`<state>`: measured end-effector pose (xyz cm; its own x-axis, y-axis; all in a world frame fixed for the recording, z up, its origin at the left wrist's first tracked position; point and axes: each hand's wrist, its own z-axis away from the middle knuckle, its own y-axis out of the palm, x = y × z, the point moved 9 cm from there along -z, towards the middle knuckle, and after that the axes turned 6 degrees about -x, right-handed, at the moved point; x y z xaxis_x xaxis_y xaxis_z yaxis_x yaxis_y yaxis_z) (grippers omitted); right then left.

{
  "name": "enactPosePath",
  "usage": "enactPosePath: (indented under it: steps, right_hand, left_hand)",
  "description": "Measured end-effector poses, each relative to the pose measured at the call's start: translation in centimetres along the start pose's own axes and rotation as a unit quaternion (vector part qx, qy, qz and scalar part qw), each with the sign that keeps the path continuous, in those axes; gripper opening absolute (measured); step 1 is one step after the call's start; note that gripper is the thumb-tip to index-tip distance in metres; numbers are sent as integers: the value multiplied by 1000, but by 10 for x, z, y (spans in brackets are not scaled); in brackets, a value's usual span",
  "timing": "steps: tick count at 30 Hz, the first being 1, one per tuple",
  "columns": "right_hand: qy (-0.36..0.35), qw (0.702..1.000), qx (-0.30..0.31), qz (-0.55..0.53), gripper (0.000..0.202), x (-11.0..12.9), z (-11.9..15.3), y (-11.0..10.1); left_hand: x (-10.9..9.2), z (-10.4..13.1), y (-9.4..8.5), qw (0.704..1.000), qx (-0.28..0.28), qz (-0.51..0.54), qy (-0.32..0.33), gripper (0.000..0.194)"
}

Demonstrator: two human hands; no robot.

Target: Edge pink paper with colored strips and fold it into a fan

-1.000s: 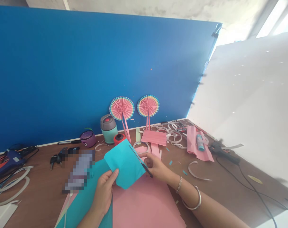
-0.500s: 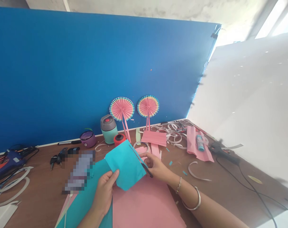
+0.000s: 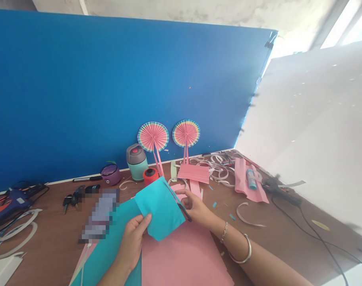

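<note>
— Two hands on one piece: where is the teal paper (image 3: 159, 208)?

— Lifted off the table (image 3: 49, 238), above the flat pink sheet (image 3: 183, 258) and a larger teal sheet (image 3: 109, 246) lying beside it. The left hand (image 3: 133, 242) pinches its lower left corner, thumb on top.

— And the right hand (image 3: 197, 208)?

— Closed around a pair of scissors (image 3: 179, 202), whose dark blades lie along the paper's right edge, touching it.

— Anything on the wrist?

— A thin chain bracelet (image 3: 225, 231) and a silver bangle (image 3: 243, 252).

— What lies beyond?

— Just behind the paper, a red tape roll (image 3: 150, 174) and a grey-lidded flask (image 3: 136, 161). Two round paper fans (image 3: 153, 136) lean upright against the blue board (image 3: 109, 87). Pleated pink paper (image 3: 193, 172) sits right of them, near curled white strips (image 3: 219, 167).

— Farther out?

— A purple cup (image 3: 110, 174) and keys (image 3: 72, 198) to the left, a blue glue gun (image 3: 8, 202) at the far left edge, a black glue gun (image 3: 277, 188) with its cord to the right.
</note>
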<state>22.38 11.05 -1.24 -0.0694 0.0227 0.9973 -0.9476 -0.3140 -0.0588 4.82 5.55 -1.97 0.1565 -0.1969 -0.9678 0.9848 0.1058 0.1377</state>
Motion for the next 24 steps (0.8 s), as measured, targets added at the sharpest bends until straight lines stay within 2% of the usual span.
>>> enactPosePath:
  steps: [7, 24]
  right_hand:
    - [-2, 1000, 11, -9, 57, 4, 2, 3]
    - [-12, 1000, -1, -13, 59, 1, -1, 1]
  left_hand:
    - [-7, 0, -3, 999, -21, -19, 33, 42]
    - [-9, 3, 3, 999, -29, -22, 1, 43]
